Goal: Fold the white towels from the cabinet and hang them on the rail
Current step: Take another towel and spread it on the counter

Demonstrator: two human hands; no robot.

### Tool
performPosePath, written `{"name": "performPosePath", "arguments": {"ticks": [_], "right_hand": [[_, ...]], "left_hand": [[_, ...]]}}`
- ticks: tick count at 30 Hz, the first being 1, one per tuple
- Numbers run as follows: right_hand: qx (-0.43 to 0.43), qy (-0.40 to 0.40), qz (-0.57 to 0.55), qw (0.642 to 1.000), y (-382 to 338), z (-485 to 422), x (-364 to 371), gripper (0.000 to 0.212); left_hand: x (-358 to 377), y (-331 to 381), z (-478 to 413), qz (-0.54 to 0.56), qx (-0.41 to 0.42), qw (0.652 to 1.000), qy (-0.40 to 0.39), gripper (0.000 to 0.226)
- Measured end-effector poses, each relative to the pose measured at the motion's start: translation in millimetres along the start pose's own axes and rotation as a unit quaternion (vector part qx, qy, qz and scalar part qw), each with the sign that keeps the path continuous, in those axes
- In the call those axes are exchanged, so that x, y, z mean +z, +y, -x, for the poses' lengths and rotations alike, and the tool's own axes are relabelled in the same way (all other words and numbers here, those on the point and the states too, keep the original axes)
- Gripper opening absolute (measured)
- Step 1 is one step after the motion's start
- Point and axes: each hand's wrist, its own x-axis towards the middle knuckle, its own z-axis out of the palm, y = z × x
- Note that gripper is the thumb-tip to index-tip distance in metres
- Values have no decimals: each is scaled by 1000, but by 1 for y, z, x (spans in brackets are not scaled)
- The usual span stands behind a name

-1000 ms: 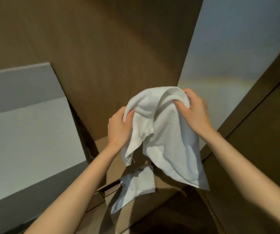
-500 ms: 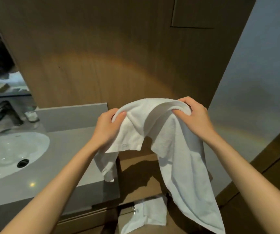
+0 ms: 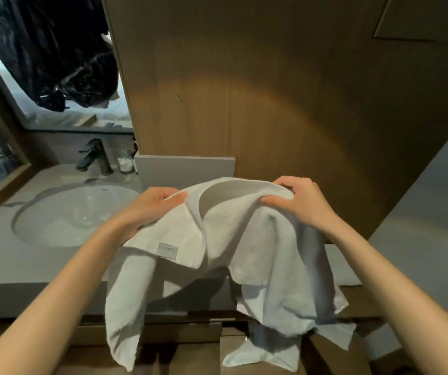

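Observation:
A white towel [image 3: 247, 239] hangs crumpled in the air between both hands, above the grey counter's right end. My left hand [image 3: 147, 209] grips its upper left edge, thumb on top. At the upper right edge, my right hand [image 3: 301, 203] pinches a fold with curled fingers. A small woven label shows on the towel's left flap. A second white towel [image 3: 260, 353] hangs lower down on the wooden cabinet front, partly hidden behind the held one. No rail can be made out.
A grey counter [image 3: 6, 263] with a white oval basin [image 3: 74, 215] lies at the left, a dark tap [image 3: 96, 158] and a small glass jar [image 3: 125, 162] behind it. A mirror fills the upper left. A brown wooden wall panel [image 3: 271, 90] stands straight ahead.
The view has swung left and up, bringing basin, tap and mirror into sight. Both hands have kept their hold and carried the towel over the counter's edge, and spread slightly wider.

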Motion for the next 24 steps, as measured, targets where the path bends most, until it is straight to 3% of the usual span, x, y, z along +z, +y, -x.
{"name": "performPosePath", "arguments": {"ticks": [7,11,24], "right_hand": [[79,-53,-11,995,13,-58,83,25],[121,-29,7,992,17,-96,128,22],[120,29,88,988,12,-176,188,16]], "left_hand": [[-38,-105,-73,-94,18,995,-16,32],[-57,-149,-118,-72,-3,997,-10,32],[-83,-214,-196,-92,-14,995,48,36]]}}
